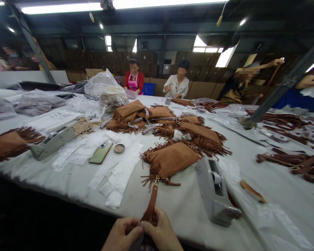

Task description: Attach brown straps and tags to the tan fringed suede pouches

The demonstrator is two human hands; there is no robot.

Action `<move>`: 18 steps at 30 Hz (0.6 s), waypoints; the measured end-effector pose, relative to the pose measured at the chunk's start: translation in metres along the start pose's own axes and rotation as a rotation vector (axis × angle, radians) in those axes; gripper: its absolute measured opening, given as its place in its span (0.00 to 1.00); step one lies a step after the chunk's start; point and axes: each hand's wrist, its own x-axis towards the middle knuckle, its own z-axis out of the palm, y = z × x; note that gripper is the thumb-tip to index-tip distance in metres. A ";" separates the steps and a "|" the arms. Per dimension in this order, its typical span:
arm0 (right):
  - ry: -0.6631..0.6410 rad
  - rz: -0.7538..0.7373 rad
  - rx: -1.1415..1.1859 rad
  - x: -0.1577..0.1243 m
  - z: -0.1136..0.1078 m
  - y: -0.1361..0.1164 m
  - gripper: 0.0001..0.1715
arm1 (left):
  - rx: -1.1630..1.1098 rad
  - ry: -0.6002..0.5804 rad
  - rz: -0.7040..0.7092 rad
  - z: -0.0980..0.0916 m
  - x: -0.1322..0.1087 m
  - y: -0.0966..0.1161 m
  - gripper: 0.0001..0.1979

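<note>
At the table's front edge, my left hand (124, 235) and my right hand (162, 232) meet, thumbs and fingers pinched on a brown leather strap (151, 203). From my fingers the strap runs up to a gold clasp (156, 180) on a brown suede fringed bag (175, 158), which lies flat on the table. Something dark and partly see-through shows below my thumbs, too blurred to name. Right of the bag stands a grey tape dispenser (211, 195).
More fringed bags (200, 132) are heaped behind. Left lie a phone (101, 152), a small round tin (119, 149), white paper strips (122, 177) and a second tape dispenser (53, 141). Brown straps (295, 162) lie right, near a slanting metal post (282, 78). Several people (133, 80) are across the table.
</note>
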 end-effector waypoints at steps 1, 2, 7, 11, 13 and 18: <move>0.001 0.029 0.033 0.001 -0.002 0.003 0.23 | 0.008 -0.009 0.001 -0.001 -0.001 0.001 0.20; 0.013 0.075 0.085 0.003 -0.005 0.006 0.21 | 0.020 -0.018 -0.001 -0.004 -0.003 0.001 0.21; 0.217 0.255 0.380 0.024 -0.020 0.005 0.20 | 0.052 -0.143 -0.097 -0.025 -0.017 -0.002 0.27; 0.220 0.223 0.269 0.042 -0.019 0.005 0.20 | 0.059 -0.088 -0.144 -0.039 -0.028 -0.008 0.26; 0.248 0.136 0.167 0.045 -0.015 0.008 0.22 | 0.078 0.008 -0.127 -0.042 -0.029 -0.012 0.23; 0.317 0.015 -0.014 0.040 -0.008 0.021 0.26 | 0.053 0.131 -0.110 -0.030 -0.015 -0.015 0.19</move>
